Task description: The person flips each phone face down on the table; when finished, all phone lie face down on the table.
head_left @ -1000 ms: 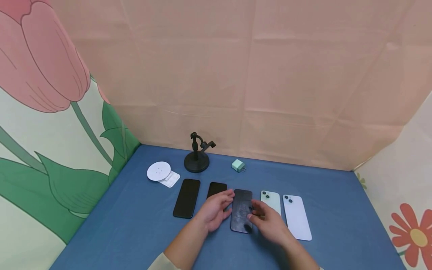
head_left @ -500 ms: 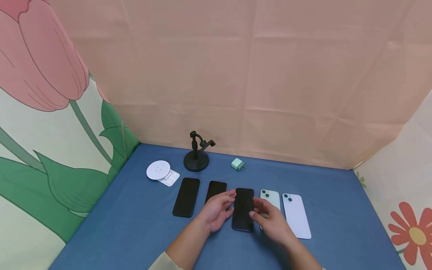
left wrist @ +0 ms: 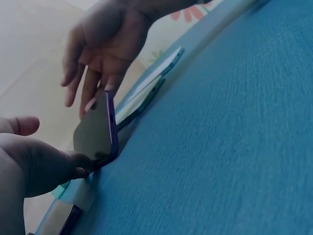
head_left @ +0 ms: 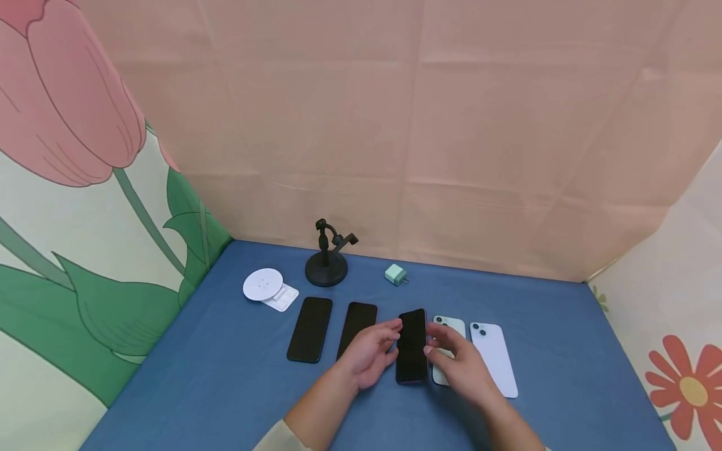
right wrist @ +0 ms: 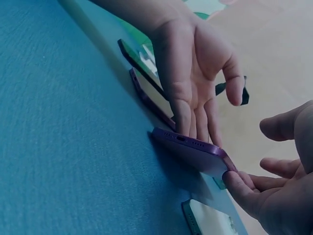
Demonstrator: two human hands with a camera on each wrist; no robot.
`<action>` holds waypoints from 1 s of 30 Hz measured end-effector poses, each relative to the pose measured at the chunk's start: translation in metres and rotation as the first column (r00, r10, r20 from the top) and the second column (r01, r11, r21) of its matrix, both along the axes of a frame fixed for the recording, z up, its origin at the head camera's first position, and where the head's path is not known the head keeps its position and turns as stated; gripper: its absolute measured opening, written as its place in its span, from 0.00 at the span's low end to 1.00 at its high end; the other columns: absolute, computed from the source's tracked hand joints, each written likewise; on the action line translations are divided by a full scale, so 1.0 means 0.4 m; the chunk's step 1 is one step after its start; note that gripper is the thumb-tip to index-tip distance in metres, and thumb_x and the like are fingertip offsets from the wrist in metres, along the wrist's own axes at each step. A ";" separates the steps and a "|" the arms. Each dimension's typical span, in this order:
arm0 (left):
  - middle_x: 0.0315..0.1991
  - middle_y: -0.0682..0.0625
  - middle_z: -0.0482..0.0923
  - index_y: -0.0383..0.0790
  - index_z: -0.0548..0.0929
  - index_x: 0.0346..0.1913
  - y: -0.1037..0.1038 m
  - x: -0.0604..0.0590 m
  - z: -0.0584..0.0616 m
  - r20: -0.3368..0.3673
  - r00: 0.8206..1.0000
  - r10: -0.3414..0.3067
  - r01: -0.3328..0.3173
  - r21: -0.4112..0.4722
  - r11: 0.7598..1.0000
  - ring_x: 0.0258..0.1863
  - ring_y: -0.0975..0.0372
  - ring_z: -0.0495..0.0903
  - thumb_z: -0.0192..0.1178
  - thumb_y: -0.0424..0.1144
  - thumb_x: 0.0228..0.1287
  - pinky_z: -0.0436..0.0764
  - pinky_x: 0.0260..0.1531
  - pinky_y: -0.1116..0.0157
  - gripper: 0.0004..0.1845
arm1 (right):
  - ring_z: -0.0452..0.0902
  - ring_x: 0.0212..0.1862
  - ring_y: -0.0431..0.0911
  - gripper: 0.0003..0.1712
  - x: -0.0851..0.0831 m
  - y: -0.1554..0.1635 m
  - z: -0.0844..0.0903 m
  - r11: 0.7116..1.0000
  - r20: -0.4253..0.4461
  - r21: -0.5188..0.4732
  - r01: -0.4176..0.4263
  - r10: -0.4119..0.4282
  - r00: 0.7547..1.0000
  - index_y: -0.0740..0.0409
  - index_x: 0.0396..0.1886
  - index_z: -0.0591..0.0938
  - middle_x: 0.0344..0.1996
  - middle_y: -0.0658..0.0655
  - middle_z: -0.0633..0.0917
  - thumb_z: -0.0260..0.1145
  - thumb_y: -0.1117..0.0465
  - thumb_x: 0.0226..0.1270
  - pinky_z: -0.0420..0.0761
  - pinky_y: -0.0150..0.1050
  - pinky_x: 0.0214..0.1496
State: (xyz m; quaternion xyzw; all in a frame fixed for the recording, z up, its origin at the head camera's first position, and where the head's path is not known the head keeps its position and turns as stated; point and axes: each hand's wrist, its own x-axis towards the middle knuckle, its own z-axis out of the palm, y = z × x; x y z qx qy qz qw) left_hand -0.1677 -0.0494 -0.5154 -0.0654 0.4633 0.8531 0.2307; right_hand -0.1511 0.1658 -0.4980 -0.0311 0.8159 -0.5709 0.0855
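A purple-edged phone (head_left: 412, 347), its dark screen facing up, is tilted with its right long edge raised off the blue cloth. My left hand (head_left: 368, 354) is at its lower left edge, palm turned inward, fingers extended. My right hand (head_left: 459, 363) touches the raised right edge with its fingers; the thumb is apart in the right wrist view, where the phone's bottom edge (right wrist: 188, 142) with its charging port shows. A second black phone (head_left: 358, 322) lies partly behind my left hand. A mint phone (head_left: 449, 322), camera side up, is partly covered by my right hand.
Another black phone (head_left: 310, 330) lies at left and a pale lilac phone (head_left: 495, 360) at right. Farther back are a white round disc (head_left: 262, 284) on a white plate, a black stand (head_left: 326, 269) and a mint charger plug (head_left: 396, 274). Fabric walls border the table.
The purple-edged phone went from lying nearly flat to tilted, its right edge rising, and shifted slightly right. Both hands moved a little right with it.
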 end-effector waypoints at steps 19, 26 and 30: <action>0.77 0.34 0.62 0.26 0.70 0.73 0.066 0.002 -0.003 -0.082 0.996 -0.046 0.038 -0.087 0.995 0.77 0.45 0.62 0.62 0.27 0.70 0.60 0.75 0.45 0.30 | 0.78 0.65 0.51 0.27 0.003 -0.015 0.031 0.992 -0.004 -0.116 -0.045 0.045 0.999 0.55 0.71 0.77 0.66 0.55 0.81 0.67 0.65 0.73 0.78 0.41 0.66; 0.75 0.36 0.66 0.30 0.72 0.73 0.057 -0.005 -0.016 -0.081 0.995 -0.060 0.047 -0.147 0.988 0.76 0.47 0.65 0.65 0.27 0.68 0.63 0.72 0.45 0.31 | 0.78 0.65 0.53 0.28 0.000 -0.023 0.030 0.983 0.017 -0.171 -0.061 0.065 0.998 0.58 0.71 0.76 0.67 0.58 0.80 0.65 0.69 0.73 0.79 0.35 0.63; 0.75 0.35 0.66 0.30 0.72 0.73 0.047 -0.007 -0.018 -0.085 0.994 -0.075 0.061 -0.161 0.985 0.76 0.46 0.64 0.65 0.27 0.68 0.63 0.72 0.44 0.31 | 0.77 0.66 0.53 0.28 -0.002 -0.024 0.027 0.979 0.035 -0.191 -0.070 0.078 0.996 0.58 0.71 0.75 0.67 0.58 0.80 0.64 0.70 0.73 0.79 0.35 0.63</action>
